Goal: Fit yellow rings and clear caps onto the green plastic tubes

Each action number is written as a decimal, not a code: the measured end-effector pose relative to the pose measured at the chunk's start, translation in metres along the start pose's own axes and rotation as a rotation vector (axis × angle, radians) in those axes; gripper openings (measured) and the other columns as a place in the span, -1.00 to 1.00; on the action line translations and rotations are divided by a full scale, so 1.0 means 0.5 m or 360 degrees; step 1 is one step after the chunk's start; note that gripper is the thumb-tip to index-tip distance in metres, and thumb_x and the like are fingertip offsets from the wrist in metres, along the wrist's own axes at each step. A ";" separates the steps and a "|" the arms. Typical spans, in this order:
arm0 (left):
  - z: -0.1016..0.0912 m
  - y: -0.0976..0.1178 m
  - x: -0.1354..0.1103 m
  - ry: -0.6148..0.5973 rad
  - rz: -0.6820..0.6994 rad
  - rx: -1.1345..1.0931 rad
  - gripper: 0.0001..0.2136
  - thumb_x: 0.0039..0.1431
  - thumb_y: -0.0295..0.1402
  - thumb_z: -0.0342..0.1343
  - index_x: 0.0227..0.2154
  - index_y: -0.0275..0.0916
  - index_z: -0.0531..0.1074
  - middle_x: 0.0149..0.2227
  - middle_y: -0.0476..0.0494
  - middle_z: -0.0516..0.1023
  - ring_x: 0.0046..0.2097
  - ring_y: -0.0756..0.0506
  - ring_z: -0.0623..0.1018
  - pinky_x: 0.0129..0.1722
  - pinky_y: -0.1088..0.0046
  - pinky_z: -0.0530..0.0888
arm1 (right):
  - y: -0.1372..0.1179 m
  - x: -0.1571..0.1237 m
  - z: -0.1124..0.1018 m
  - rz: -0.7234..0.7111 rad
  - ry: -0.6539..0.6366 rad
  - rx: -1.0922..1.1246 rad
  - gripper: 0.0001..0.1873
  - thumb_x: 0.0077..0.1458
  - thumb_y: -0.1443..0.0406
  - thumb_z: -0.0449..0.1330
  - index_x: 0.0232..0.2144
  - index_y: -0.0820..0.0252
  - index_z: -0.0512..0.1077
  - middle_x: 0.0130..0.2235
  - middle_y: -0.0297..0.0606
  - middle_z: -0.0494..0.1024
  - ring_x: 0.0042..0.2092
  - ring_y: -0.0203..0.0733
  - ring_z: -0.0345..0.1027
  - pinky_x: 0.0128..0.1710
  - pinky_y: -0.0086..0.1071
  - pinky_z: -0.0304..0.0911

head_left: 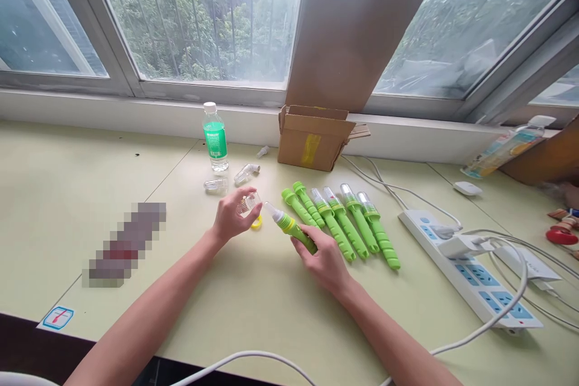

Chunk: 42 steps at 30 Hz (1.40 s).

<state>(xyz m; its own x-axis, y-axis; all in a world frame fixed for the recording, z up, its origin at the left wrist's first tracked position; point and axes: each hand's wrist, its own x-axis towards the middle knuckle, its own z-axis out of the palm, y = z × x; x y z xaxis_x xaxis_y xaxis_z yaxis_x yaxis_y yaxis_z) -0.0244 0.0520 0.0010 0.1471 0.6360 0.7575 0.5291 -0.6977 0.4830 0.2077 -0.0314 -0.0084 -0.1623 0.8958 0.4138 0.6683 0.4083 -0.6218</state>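
Between finger and thumb, my left hand grips a clear plastic cap. A green tube-shaped handle with a yellow ring and a pale, translucent tip is held in my right hand. That tip points at the cap's mouth, with a small gap between them. Beneath my left fingertips lies a yellow ring on the table. Right of my hands rest several green handles with clear caps and two without caps, one being a bare green handle.
Loose clear caps lie near a water bottle. An open cardboard box stands by the window. On the right are a power strip with cables and a leaning bottle. A blurred patch covers something at left.
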 end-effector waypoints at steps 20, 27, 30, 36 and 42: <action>0.030 0.048 -0.024 -0.0303 -0.0075 -0.0156 -0.84 0.08 -0.46 0.02 -0.27 -0.23 0.42 -0.45 -0.03 0.52 -0.53 0.05 0.40 -0.47 0.53 0.41 | 0.005 -0.010 0.000 -0.0303 -0.0187 -0.0353 -0.80 0.13 0.35 0.11 -0.15 0.18 0.35 -0.25 -0.19 0.50 -0.39 -0.20 0.37 -0.39 -0.36 0.24; 0.036 0.054 -0.027 -0.0256 -0.0117 -0.0178 -0.87 0.12 -0.43 0.03 -0.27 -0.23 0.41 -0.46 -0.01 0.50 -0.54 0.07 0.38 -0.47 0.54 0.40 | 0.004 -0.008 -0.001 -0.0335 -0.0137 -0.0368 -0.82 0.19 0.33 0.10 -0.15 0.14 0.41 -0.21 -0.21 0.53 -0.31 -0.19 0.43 -0.33 -0.38 0.27; 0.035 0.053 -0.027 -0.0249 -0.0139 -0.0188 -0.88 0.14 -0.42 0.03 -0.27 -0.22 0.41 -0.48 0.00 0.48 -0.55 0.07 0.37 -0.48 0.54 0.39 | 0.003 -0.005 -0.003 -0.0362 -0.0129 -0.0395 -0.78 0.23 0.28 0.08 -0.10 0.13 0.43 -0.20 -0.19 0.55 -0.26 -0.17 0.45 -0.28 -0.37 0.29; 0.038 0.053 -0.029 -0.0254 -0.0179 -0.0218 -0.88 0.16 -0.41 0.00 -0.28 -0.22 0.41 -0.51 0.02 0.46 -0.56 0.08 0.36 -0.50 0.56 0.38 | 0.003 -0.004 -0.008 -0.0361 -0.0192 -0.0405 -0.73 0.21 0.26 0.10 -0.04 0.13 0.39 -0.18 -0.17 0.55 -0.26 -0.14 0.45 -0.30 -0.34 0.31; 0.040 0.053 -0.031 -0.0223 -0.0215 -0.0253 -0.89 0.16 -0.40 -0.01 -0.29 -0.21 0.41 -0.53 0.04 0.43 -0.57 0.08 0.35 -0.52 0.56 0.37 | 0.008 -0.004 -0.010 -0.0353 -0.0174 -0.0344 -0.83 0.17 0.29 0.12 -0.16 0.15 0.38 -0.19 -0.17 0.51 -0.31 -0.15 0.43 -0.35 -0.35 0.30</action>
<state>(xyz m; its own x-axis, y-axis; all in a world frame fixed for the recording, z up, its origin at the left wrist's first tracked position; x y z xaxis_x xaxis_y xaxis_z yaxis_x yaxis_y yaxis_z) 0.0040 0.0305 -0.0068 0.2040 0.7588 0.6185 0.4154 -0.6392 0.6472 0.2146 -0.0325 -0.0083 -0.3899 0.8077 0.4423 0.7450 0.5590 -0.3640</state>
